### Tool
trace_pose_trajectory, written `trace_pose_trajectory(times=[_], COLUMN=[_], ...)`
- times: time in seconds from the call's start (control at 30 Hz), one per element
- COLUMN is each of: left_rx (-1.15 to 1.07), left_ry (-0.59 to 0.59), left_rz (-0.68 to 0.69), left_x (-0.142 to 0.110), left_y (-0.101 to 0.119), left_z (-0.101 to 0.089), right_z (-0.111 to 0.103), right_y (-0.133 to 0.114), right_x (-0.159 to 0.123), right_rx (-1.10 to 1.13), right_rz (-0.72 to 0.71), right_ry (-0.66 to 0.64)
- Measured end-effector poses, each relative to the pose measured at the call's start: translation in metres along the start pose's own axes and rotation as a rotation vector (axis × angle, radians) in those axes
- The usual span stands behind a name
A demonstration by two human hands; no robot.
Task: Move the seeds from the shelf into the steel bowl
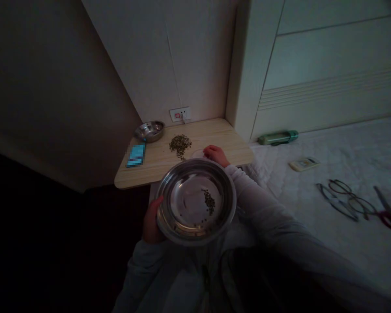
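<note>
Clamping steel bowl (190,200), lower centre, in left fingers (156,206); can't tell state of right fingers (211,150) near mid-frame granule pile (180,143).

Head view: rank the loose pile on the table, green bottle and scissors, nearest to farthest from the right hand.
1. Loose pile: on the table, left of the right hand.
2. Green bottle: right, on the white bedding.
3. Scissors: far right, at the picture's edge.
</note>
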State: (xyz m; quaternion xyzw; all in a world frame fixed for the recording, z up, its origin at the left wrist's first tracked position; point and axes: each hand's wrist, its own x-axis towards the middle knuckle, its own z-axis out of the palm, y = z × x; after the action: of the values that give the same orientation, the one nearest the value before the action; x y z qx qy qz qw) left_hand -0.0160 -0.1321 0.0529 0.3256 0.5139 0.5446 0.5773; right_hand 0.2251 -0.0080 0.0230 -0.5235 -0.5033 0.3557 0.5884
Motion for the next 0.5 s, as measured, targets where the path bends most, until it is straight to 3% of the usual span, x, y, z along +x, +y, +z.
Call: trace_pose_trajectory(times=[0.1,0.27,0.4,0.5], left_rx=[-0.052,-0.102,-0.021,-0.007], left_ry=[0.019,0.071,-0.071,-0.097], left_rz=[-0.111,-0.086,-0.232,-0.152], left_x=[-0.002,0.004,0.004,0.008], left_y=[0.006,0.008,0.002,-0.002], left_z=[0.012,0.012,0.012,0.008], right_z=[0.0,-0.001,0.0,0.0], right_y=[0.001,-0.001,-0.003,0.0], right_x=[0.001,0.0,-0.001,0.001], right_rx=[-0.012,-0.006,-0.013,-0.006], right_rz=[-0.021,-0.022,-0.016,-0.02], right_ry=[0.006,0.01,0.022,0.019])
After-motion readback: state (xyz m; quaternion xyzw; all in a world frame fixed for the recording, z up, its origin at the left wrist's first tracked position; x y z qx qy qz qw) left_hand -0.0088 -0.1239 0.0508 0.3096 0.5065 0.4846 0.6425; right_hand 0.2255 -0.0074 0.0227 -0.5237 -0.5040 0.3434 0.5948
